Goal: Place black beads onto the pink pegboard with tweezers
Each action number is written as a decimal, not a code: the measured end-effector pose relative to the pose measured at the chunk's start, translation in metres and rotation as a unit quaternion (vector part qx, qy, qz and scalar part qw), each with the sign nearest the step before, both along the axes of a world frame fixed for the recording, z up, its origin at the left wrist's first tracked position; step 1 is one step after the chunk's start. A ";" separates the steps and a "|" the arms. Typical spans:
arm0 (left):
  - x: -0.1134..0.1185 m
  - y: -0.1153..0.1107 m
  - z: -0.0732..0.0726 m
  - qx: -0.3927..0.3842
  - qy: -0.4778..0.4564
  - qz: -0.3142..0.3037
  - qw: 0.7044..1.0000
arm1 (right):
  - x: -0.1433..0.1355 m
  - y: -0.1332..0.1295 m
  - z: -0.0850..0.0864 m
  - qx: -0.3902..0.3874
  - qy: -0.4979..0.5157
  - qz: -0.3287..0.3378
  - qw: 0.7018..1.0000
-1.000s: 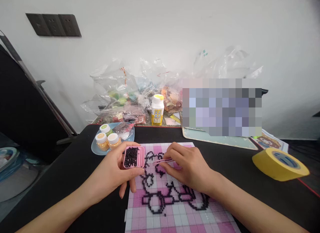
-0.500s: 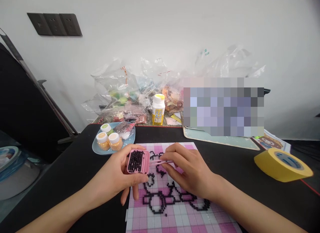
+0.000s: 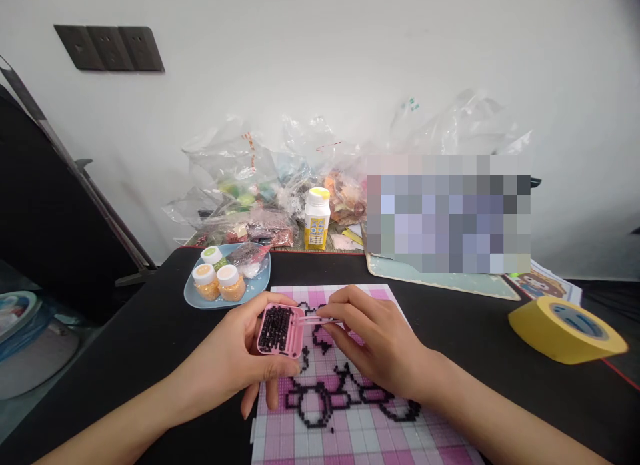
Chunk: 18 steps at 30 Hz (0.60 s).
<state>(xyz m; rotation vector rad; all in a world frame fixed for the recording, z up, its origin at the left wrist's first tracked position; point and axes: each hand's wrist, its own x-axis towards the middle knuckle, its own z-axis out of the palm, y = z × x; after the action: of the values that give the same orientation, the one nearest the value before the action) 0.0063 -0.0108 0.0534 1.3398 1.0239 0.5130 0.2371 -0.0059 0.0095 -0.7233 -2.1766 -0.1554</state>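
Left grip curled around pink tray, thumb along near edge, tray held over left side of board; black beads fill most of tray
Right grip pinching tweezers, tips at tray's right side, contact unclear
Board checked pink and white, flat on desk, bearing black outlines
Beyond left grip, blue plate with three jars, bag; farther back, bottle; far right, yellow tape
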 end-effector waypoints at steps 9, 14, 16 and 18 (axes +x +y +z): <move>0.000 0.001 0.000 -0.002 0.003 -0.007 1.000 | -0.001 0.001 0.000 -0.008 -0.008 -0.005 1.000; 0.000 -0.001 -0.001 -0.008 0.000 -0.003 1.000 | -0.001 0.001 0.001 -0.005 -0.008 -0.006 1.000; 0.001 -0.001 -0.002 -0.001 0.005 0.008 1.000 | -0.001 0.001 0.001 -0.005 -0.004 -0.005 1.000; 0.001 0.001 -0.003 0.014 0.016 0.030 0.999 | 0.001 0.001 0.003 -0.009 0.006 -0.004 1.000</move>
<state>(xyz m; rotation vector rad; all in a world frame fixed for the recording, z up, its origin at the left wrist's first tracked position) 0.0071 -0.0102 0.0506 1.3485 1.0893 0.5551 0.2379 -0.0054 0.0121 -0.7425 -2.1668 -0.1353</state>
